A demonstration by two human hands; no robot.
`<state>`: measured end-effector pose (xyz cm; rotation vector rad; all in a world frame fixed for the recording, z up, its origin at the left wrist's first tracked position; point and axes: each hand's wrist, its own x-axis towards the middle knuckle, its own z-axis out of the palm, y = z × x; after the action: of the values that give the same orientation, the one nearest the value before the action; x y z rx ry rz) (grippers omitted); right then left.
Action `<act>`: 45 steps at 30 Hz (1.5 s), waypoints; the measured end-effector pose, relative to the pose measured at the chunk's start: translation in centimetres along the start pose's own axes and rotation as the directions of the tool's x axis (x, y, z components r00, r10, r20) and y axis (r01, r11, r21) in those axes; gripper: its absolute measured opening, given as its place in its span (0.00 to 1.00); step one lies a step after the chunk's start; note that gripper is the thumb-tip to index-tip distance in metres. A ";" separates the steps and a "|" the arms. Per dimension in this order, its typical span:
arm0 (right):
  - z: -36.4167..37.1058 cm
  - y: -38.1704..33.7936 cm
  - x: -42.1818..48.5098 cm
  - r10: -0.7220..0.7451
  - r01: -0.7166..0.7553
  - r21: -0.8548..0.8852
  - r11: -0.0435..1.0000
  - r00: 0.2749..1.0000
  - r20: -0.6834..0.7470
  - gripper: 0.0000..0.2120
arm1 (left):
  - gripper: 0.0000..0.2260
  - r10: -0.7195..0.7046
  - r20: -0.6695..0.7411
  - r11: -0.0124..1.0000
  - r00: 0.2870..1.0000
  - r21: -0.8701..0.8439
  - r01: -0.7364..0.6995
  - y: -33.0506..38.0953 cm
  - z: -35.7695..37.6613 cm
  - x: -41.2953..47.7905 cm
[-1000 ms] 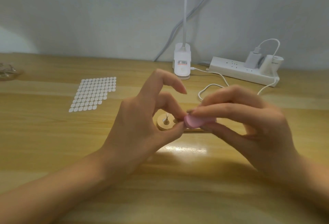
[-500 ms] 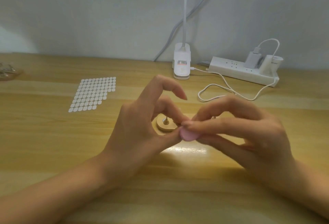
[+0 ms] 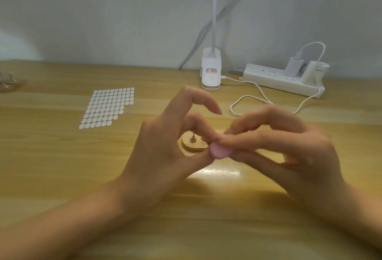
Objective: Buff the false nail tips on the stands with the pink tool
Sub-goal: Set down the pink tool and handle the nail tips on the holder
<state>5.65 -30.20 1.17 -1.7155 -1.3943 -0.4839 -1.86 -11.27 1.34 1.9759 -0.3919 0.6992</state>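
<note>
Pinches pink tool [image 3: 220, 152] between right hand [image 3: 289, 156] thumb and fingers, long axis left-right, left end meeting left hand [image 3: 163, 156] thumb tip, just right of stand [image 3: 191, 147]; left thumb and middle finger curl together there, round what cannot tell; nail tip hidden.

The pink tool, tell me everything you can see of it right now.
The pink tool shows only its rounded end: pale, matte pink, smooth-edged, possibly foam. The rest is hidden between the fingers of the right hand, which pinches it roughly level, end pointing left. It sits above the table, in front of the wooden stand, by the thumb tip of the left hand. Whether it touches anything there cannot be made out.
</note>
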 end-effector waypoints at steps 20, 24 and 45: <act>0.2 -0.1 0.1 -0.002 0.003 0.046 0.999 1.000 -0.029 0.10 | 0.18 -0.108 -0.012 0.985 0.994 -0.140 0.106 0.1 0.2 0.2; -0.2 0.0 0.1 0.045 -0.040 0.075 0.996 0.996 -0.074 0.10 | 0.19 -0.116 -0.026 0.984 0.993 -0.137 0.112 -0.1 0.1 0.3; -0.4 1.2 0.4 0.100 -0.098 0.036 0.995 0.992 -0.073 0.08 | 0.19 -0.131 -0.025 0.978 0.991 -0.170 0.125 -0.2 0.3 0.3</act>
<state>7.01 -30.24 1.25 -1.7139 -1.2511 -0.4636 -1.41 -11.39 1.27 1.8095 -0.2888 0.5989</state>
